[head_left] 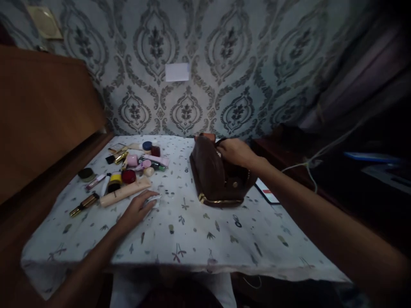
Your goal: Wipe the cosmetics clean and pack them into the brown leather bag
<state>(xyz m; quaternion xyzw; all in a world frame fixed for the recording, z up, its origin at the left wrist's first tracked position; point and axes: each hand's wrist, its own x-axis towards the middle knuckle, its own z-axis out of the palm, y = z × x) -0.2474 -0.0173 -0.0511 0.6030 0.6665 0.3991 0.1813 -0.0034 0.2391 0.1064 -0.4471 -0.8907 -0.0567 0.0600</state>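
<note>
A brown handbag (208,171) with gold trim stands open on the table. My right hand (236,152) is closed at the far rim of its mouth, with the fingertips hidden by the bag. On the cloth left of the bag lies my left hand (138,207), its thumb and fingers around a small, whitish, see-through item (156,200) whose kind I cannot make out. Just beyond that hand is a beige cosmetic tube (123,192). Several more cosmetics are spread behind it, among them a red round container (129,176) and a pink tube (156,160).
A patterned white cloth (192,244) covers the table. A phone (268,190) with a lit screen lies right of the bag, partly behind my right forearm. Brown wooden furniture (48,119) borders the left side, and a papered wall (199,42) rises behind.
</note>
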